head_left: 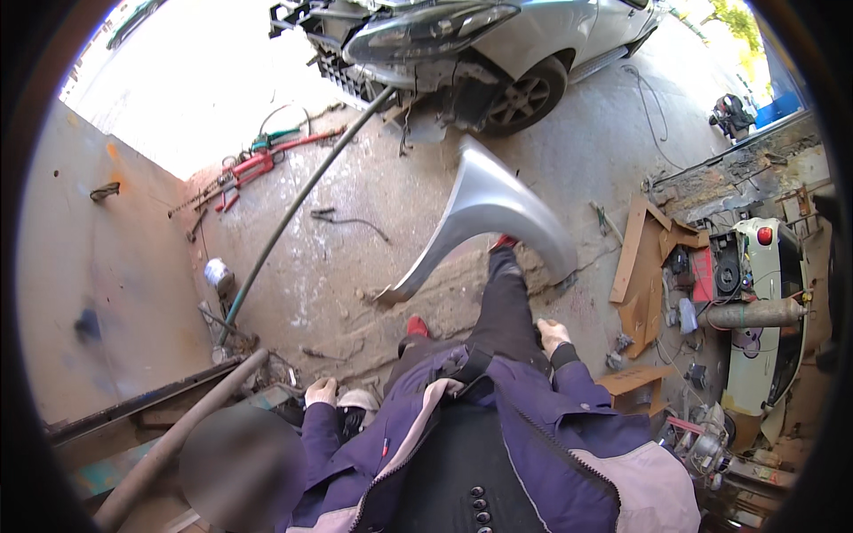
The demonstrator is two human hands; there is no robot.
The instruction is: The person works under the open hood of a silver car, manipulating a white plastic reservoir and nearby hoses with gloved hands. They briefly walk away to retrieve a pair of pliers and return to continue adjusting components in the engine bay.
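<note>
A silver car fender (504, 197) with a wide wheel arch stands in front of me, its inner curve just over my forward right foot. Neither hand touches it. My right hand (553, 335) hangs beside my right thigh, fingers curled, with nothing visible in it. Lower on the left, my left hand (322, 391) is closed next to a whitish rounded thing (358, 404); what its fingers may hold is hidden. Red shoes show at the fender and at the left.
A car (524, 40) with its front end stripped stands ahead. A long pole (306, 188) slants up toward it. Red tools (253, 167) lie at left, a cable with a clamp (351, 220) nearer. Cardboard (641, 266), a gas cylinder (755, 314) and a pale car panel (748, 373) crowd the right.
</note>
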